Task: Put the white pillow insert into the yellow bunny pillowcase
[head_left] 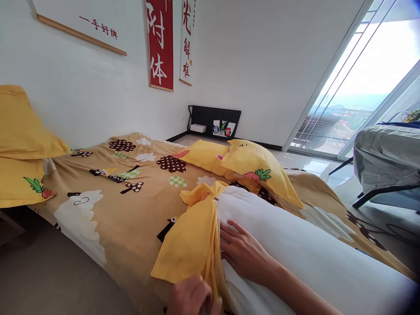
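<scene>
A white pillow [295, 236] lies across the bed, its far end inside a yellow pillowcase [187, 245]. The rest of the pillow reaches out to the right, uncovered. My left hand [193, 295], partly cut off by the bottom edge and somewhat blurred, is closed with its fingers curled on the near edge of the pillowcase. On the white pillow rests my right hand [243, 249], fingers extended and spread, with their tips against the mouth of the pillowcase. Part of the pillowcase lies flat and loose to the left of the opening.
The bed has a tan patterned sheet [131, 218]. Yellow pillows with carrot prints [262, 170] lie beyond the white pillow. More yellow pillows [19, 127] lean at the left. A low black stand [213, 116] and a grey-covered chair [387, 153] stand farther off.
</scene>
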A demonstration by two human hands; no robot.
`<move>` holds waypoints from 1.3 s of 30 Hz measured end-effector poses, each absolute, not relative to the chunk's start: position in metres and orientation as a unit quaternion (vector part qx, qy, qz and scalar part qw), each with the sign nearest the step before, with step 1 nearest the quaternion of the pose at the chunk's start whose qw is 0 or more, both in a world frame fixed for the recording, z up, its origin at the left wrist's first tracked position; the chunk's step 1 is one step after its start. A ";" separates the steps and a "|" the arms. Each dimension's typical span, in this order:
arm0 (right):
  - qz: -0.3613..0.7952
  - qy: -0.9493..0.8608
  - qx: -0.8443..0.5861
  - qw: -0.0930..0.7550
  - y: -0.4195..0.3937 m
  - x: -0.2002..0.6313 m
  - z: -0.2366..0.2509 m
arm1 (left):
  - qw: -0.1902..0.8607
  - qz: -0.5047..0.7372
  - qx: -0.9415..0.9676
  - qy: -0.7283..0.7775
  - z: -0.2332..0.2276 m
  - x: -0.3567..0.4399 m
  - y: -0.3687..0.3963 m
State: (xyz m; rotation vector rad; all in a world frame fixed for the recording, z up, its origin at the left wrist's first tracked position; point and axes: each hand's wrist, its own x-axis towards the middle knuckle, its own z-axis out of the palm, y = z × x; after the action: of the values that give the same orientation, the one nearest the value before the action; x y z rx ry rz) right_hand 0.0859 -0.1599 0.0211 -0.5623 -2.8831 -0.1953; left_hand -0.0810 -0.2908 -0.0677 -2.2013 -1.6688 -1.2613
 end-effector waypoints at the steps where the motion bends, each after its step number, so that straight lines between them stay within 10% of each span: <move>1: -0.101 -0.969 -0.190 0.121 -0.163 0.088 0.018 | 0.063 -0.439 -0.702 -0.557 -0.056 -0.079 -0.285; 6: -0.210 -0.928 -0.258 0.170 -0.175 0.117 0.006 | 0.108 -0.425 -0.668 -0.601 -0.045 -0.073 -0.242; 17: 0.046 -0.919 -0.391 0.009 -0.159 0.120 0.026 | 0.044 -0.501 -0.719 -0.480 -0.027 -0.028 -0.216; 28: -0.074 -0.935 -0.329 0.111 -0.167 0.136 -0.001 | -0.182 -0.400 -0.662 -0.607 -0.050 -0.108 -0.265; 35: -0.124 -0.909 -0.329 0.222 -0.183 0.123 0.006 | -0.133 -0.459 -0.486 -0.731 -0.043 -0.199 -0.257; 39: -0.098 -0.906 -0.343 0.229 -0.221 0.113 -0.001 | -0.324 -0.404 -0.539 -0.664 -0.037 -0.201 -0.219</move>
State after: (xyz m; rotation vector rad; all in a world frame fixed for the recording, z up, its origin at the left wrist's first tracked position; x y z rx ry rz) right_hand 0.1128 -0.2207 -0.0013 -0.9442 -2.4928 -0.2694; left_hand -0.2010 -0.2187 -0.0373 -2.1669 -2.6687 -1.6216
